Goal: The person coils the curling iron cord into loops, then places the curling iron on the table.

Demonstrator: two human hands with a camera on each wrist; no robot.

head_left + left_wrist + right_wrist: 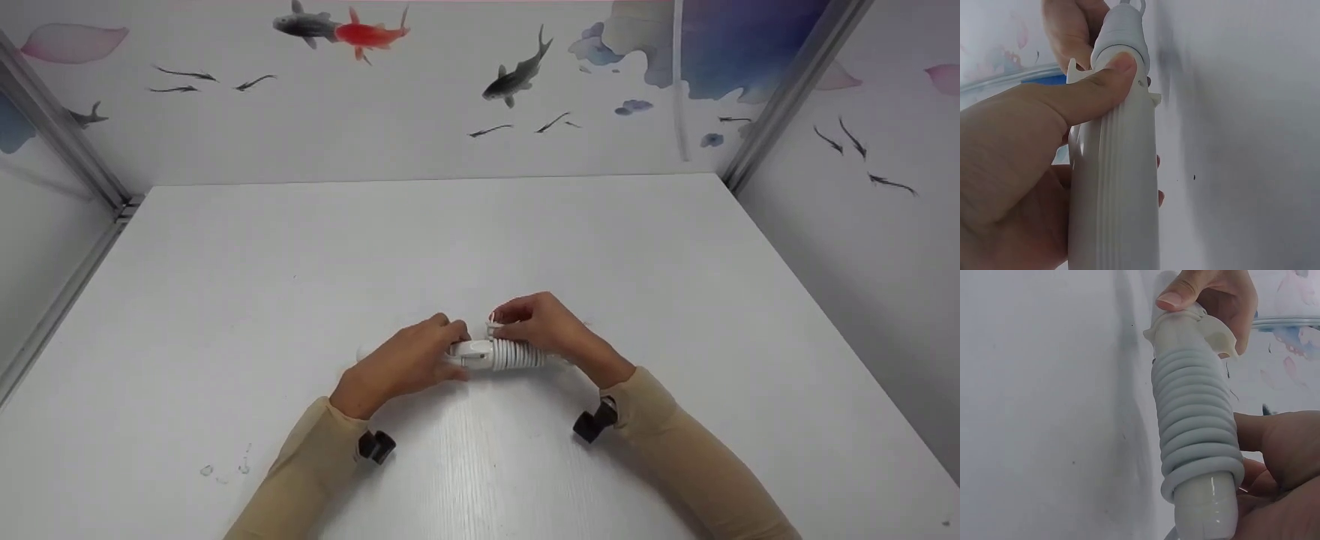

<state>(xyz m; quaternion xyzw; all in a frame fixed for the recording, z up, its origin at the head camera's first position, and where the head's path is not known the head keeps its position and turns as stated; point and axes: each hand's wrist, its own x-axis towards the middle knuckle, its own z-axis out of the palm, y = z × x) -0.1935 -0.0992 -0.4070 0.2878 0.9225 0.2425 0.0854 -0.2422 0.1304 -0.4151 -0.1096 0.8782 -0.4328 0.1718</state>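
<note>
A long white tubular appliance (474,351) lies crosswise just above the table, with a pale cord (1196,410) wound tightly in several loops round its right part. My left hand (409,360) grips the ribbed body (1129,185), thumb along its near side and fingers behind. Past the thumb, a small hooked tab (1074,70) sticks out from the body. My right hand (544,324) is over the coils, its thumb and fingers pinching a small white plug-like piece (492,328) above them. In the right wrist view, the smooth rounded end (1206,506) shows below the last loop.
The white table (480,232) spreads out around both hands, with small marks (225,471) at its near left. White panels (420,112) painted with fish stand at the back and sides, framed by metal posts (795,97). A black wrist camera (595,421) hangs under each sleeve.
</note>
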